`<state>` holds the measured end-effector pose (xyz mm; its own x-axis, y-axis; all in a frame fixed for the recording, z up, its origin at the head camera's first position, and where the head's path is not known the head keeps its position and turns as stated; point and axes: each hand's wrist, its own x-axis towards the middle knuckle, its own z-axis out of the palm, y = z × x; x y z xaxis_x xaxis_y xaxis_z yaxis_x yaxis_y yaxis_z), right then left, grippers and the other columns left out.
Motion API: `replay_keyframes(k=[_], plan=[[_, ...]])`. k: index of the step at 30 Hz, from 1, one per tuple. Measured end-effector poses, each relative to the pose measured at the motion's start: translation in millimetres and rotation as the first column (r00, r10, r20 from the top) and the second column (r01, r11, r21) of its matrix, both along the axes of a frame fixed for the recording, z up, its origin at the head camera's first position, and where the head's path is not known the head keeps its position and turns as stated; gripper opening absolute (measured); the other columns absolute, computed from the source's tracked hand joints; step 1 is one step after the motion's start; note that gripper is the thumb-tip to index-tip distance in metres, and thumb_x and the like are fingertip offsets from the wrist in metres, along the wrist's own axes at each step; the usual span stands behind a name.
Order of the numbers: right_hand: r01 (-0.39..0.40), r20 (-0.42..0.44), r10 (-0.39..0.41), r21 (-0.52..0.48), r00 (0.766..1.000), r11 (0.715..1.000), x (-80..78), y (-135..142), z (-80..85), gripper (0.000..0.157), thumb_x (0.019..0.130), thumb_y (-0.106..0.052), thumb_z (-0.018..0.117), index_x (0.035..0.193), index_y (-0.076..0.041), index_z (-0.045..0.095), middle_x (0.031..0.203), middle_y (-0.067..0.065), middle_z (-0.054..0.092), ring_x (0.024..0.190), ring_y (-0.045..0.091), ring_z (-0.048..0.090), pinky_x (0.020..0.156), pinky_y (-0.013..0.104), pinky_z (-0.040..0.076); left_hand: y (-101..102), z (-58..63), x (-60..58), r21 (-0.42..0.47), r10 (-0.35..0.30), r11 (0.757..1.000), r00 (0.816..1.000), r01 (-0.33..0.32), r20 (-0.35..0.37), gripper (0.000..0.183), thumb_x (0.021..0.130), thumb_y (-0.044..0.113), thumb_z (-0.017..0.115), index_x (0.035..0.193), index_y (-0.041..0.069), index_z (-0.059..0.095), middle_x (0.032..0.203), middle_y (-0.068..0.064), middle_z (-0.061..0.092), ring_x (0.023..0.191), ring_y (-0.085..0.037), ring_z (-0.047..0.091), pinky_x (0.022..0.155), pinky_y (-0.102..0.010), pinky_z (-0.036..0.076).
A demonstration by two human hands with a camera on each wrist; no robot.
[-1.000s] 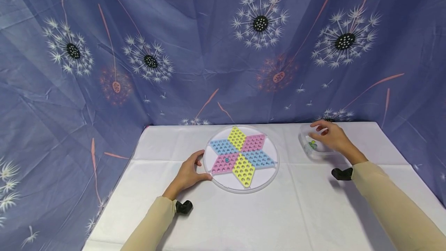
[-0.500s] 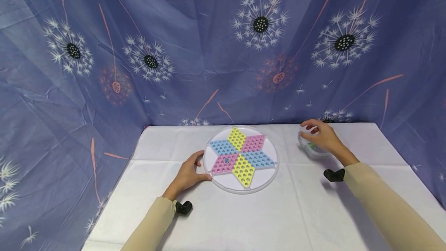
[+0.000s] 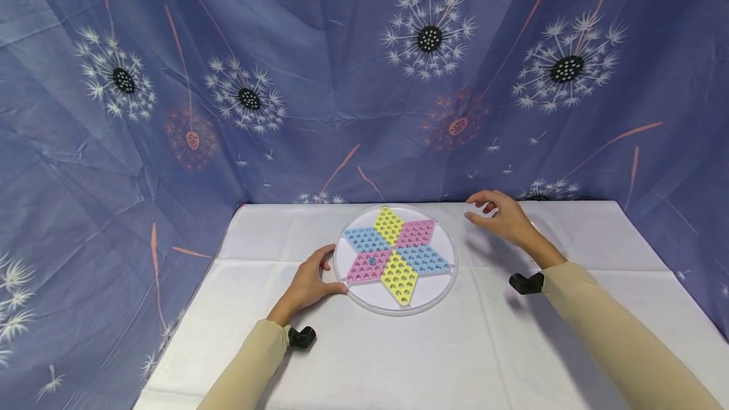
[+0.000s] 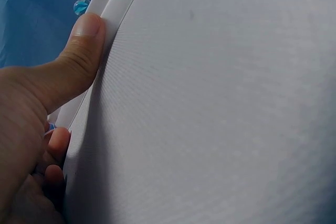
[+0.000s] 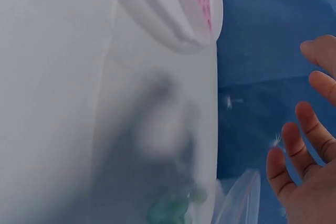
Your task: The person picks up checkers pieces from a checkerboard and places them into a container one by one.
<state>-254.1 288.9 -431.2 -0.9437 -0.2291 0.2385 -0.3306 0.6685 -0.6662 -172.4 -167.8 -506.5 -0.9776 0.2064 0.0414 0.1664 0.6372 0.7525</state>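
Observation:
A round white Chinese checkers board (image 3: 353,296) with yellow, pink and blue star points lies on the table. One blue marble (image 3: 372,262) sits in its lower-left pink point. My left hand (image 3: 307,280) holds the board's left edge; in the left wrist view the thumb (image 4: 86,40) lies against the rim, other fingers loosely curled below. My right hand (image 3: 504,217) hovers above the cloth between the board and a clear box (image 3: 555,233), thumb and index finger apart. Nothing shows between its fingers (image 5: 299,145) in the right wrist view.
Several green marbles (image 5: 170,211) show blurred in the right wrist view, beside the box's transparent wall (image 5: 244,198). White cloth (image 3: 427,359) covers the table. A blue dandelion-print curtain (image 3: 342,81) hangs behind the table and along its sides.
My right hand has moved left from over the clear box towards the board. The left hand, board and blue marble have kept their places.

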Motion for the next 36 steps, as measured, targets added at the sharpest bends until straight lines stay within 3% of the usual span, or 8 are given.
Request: replay_keyframes(k=[11, 20, 31, 36], plan=[[-0.098, 0.029, 0.099, -0.035, 0.995, 0.995, -3.4, -41.3, 0.5, 0.033, 0.094, -0.032, 0.077, 0.123, -0.018, 0.069, 0.115, 0.011, 0.062, 0.096, 0.028, 0.061, 0.082, 0.045, 0.051, -0.7, -1.2, 1.2, -0.004, 0.003, 1.0, 1.0, -0.003, 0.005, 0.106, 0.068, 0.03, 0.098, 0.155, 0.008, 0.043, 0.1, -0.003, 0.055, 0.09, -0.019, 0.049, 0.089, -0.039, 0.038], [-0.221, 0.058, 0.226, -0.092, 0.972, 0.971, -1.6, -82.2, -8.0, 0.033, 0.093, -0.023, 0.079, 0.124, -0.019, 0.069, 0.114, 0.01, 0.062, 0.094, 0.024, 0.061, 0.08, 0.042, 0.05, -1.3, -4.4, 0.6, 0.0, -0.005, 1.0, 1.0, 0.005, -0.005, 0.106, 0.067, 0.03, 0.099, 0.155, 0.009, 0.043, 0.098, -0.001, 0.054, 0.091, -0.019, 0.049, 0.09, -0.039, 0.038], [-0.297, 0.063, 0.306, -0.123, 0.95, 0.947, 1.6, -126.7, -14.0, 0.036, 0.089, -0.019, 0.082, 0.122, -0.011, 0.071, 0.114, 0.019, 0.064, 0.089, 0.022, 0.062, 0.076, 0.035, 0.054, -0.9, -1.8, -1.1, -0.012, -0.016, 1.0, 1.0, 0.016, -0.012, 0.106, 0.068, 0.029, 0.098, 0.155, 0.007, 0.043, 0.099, -0.002, 0.055, 0.091, -0.019, 0.05, 0.089, -0.038, 0.039], [-0.341, 0.059, 0.349, -0.117, 0.935, 0.933, 4.2, -139.9, -14.5, 0.04, 0.09, -0.022, 0.082, 0.125, -0.008, 0.07, 0.116, 0.016, 0.064, 0.091, 0.025, 0.063, 0.078, 0.035, 0.053, -1.5, -0.4, -2.0, -0.009, -0.019, 1.0, 1.0, 0.019, -0.014, 0.106, 0.068, 0.03, 0.098, 0.156, 0.009, 0.043, 0.099, -0.001, 0.055, 0.092, -0.019, 0.05, 0.09, -0.037, 0.038]])
